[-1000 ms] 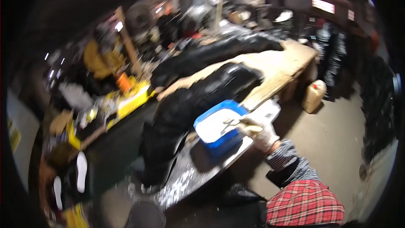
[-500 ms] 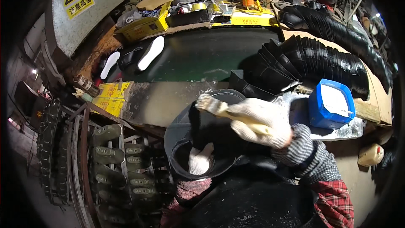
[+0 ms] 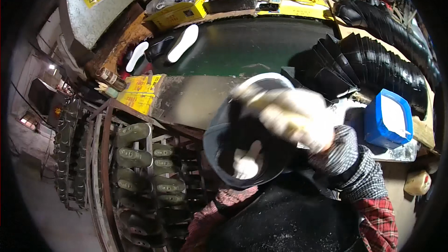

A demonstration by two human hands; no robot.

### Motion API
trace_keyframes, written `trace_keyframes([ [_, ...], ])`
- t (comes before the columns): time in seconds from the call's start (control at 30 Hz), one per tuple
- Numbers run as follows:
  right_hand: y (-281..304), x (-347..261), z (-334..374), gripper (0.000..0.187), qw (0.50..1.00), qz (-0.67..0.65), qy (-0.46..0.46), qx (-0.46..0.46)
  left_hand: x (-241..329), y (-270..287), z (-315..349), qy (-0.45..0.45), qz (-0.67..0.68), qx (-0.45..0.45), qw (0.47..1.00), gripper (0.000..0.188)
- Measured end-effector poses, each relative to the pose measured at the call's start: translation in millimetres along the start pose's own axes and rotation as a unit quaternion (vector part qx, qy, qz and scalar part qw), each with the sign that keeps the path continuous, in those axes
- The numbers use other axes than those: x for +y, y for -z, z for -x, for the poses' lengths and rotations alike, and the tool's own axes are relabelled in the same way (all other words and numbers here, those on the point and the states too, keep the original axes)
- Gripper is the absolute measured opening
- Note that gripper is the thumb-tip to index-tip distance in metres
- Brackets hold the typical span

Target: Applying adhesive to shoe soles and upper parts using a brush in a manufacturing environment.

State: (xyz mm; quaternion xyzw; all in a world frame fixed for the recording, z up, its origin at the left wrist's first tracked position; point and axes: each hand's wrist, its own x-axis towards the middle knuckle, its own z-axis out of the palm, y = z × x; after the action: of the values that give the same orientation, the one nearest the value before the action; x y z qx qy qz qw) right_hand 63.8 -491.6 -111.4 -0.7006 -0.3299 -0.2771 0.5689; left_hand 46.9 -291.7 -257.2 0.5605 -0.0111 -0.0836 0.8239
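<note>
A wide, hollow dark grey piece (image 3: 216,147), shaped like a bucket, stands before me; its far rim (image 3: 268,75) shows white. My left hand (image 3: 247,162), in a whitish glove, shows inside its near opening, thumb raised. It appears to hold the piece, though shadow covers part of the fingers. Over the far side of the opening, my right hand (image 3: 298,116), gloved too and smeared by motion, is closed round a brush (image 3: 249,94). The bristle end is blurred and lies close to the far rim. To the right sits a blue tub (image 3: 371,123) of white stuff (image 3: 392,112).
Green-topped bench (image 3: 224,51) with white soles (image 3: 183,43) lies ahead. Stacked black sheets (image 3: 373,60) fan out at right. Left of me stands a metal rack (image 3: 106,158) of olive shoes (image 3: 135,157). A yellow carton (image 3: 179,16) and a pale jug (image 3: 416,183) flank the bench.
My view has swung, so the surroundings sit farther right. My right hand has moved the brush left and away over the grey piece. The far rim now shows bright white.
</note>
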Motion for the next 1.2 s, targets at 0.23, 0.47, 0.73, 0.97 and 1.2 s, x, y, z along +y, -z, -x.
trace_keyframes([
  [0.23, -35, -68, 24, 0.032, 0.975, 0.037, 0.044, -0.216, -6, 3, -29, -0.185, -0.329, -0.050, 0.925, 0.027],
  [0.47, 49, -68, 86, 0.028, 0.927, 0.056, -0.371, -0.009, 98, 1, -22, 0.042, -0.087, -0.048, 0.994, 0.025],
  [0.73, 65, -35, 76, 0.021, 0.952, 0.128, -0.269, 0.069, 86, 9, 6, 0.017, 0.030, -0.039, 0.999, 0.043],
  [0.97, 41, -18, 65, 0.025, 0.789, -0.283, -0.542, -0.059, 65, 25, -6, 0.032, 0.124, 0.026, 0.991, 0.047],
  [1.2, 65, -1, 151, 0.026, 0.962, 0.055, -0.260, 0.060, 42, 19, -152, -0.490, -0.643, -0.017, 0.588, 0.027],
])
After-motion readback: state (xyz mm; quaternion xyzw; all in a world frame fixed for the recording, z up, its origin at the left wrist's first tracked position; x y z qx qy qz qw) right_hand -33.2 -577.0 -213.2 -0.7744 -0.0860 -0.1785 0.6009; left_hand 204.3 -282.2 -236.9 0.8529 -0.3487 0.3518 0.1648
